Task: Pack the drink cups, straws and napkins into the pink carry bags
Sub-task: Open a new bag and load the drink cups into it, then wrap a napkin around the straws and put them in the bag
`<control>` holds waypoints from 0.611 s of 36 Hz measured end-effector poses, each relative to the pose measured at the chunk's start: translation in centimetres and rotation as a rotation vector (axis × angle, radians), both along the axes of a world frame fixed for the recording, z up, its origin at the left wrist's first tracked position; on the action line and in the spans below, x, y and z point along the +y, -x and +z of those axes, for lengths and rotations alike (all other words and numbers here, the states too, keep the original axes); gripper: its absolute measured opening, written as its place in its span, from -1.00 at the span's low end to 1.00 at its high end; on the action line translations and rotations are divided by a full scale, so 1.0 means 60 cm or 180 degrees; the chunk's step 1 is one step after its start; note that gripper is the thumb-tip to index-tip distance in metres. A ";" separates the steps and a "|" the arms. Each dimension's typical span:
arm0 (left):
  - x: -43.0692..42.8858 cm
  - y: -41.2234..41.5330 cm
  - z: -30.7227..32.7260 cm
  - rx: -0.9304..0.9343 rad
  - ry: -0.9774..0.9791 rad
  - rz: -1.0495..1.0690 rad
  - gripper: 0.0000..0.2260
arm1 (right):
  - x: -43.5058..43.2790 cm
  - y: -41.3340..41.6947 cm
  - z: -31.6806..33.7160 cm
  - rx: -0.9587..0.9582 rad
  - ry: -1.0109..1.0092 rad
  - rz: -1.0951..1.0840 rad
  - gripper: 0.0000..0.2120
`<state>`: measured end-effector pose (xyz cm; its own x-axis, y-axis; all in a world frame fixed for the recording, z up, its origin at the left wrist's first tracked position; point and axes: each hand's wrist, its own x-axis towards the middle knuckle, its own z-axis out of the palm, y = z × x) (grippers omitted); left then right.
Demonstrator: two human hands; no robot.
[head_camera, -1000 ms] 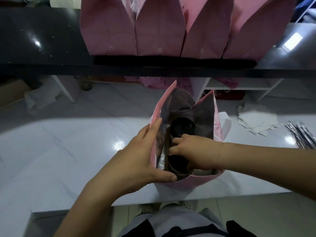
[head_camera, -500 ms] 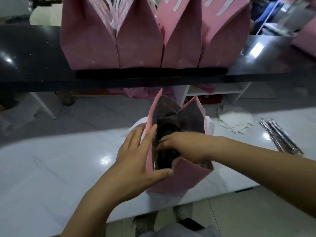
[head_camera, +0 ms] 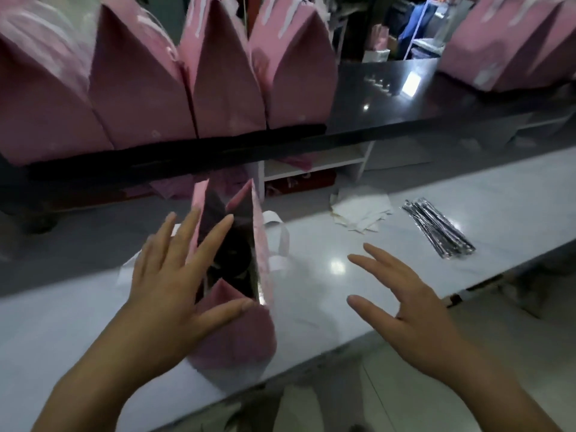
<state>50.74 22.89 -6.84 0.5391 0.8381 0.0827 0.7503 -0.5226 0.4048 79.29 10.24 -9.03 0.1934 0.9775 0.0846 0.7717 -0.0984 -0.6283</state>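
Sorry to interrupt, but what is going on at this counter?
A person is packing drink orders. The left hand steadies an open pink carry bag on the white counter; something dark sits inside. The right hand hovers open and empty beside it. Napkins and wrapped straws lie further right.

The right hand (head_camera: 414,310) has come out of the pink carry bag (head_camera: 237,335) and now hovers with spread fingers over the white counter (head_camera: 343,244), right of centre. The left hand (head_camera: 168,291) has straightened, with its index finger (head_camera: 215,235) now lying across the bag's mouth, which has narrowed. The view has tilted up, so the row of pink bags (head_camera: 140,98) fills the upper left. A second group of pink bags (head_camera: 505,51) has appeared at the upper right.
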 end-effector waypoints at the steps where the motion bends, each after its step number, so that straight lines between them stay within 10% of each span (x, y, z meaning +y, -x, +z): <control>1: -0.009 -0.021 0.007 0.0033 -0.0144 -0.0014 -0.17 | -0.013 -0.018 -0.006 0.0010 0.0062 -0.0031 -0.46; 22: -0.229 -0.494 -0.161 0.0794 0.1405 -0.0617 -0.15 | -0.212 -0.412 -0.157 0.0425 0.0459 -0.0310 -0.51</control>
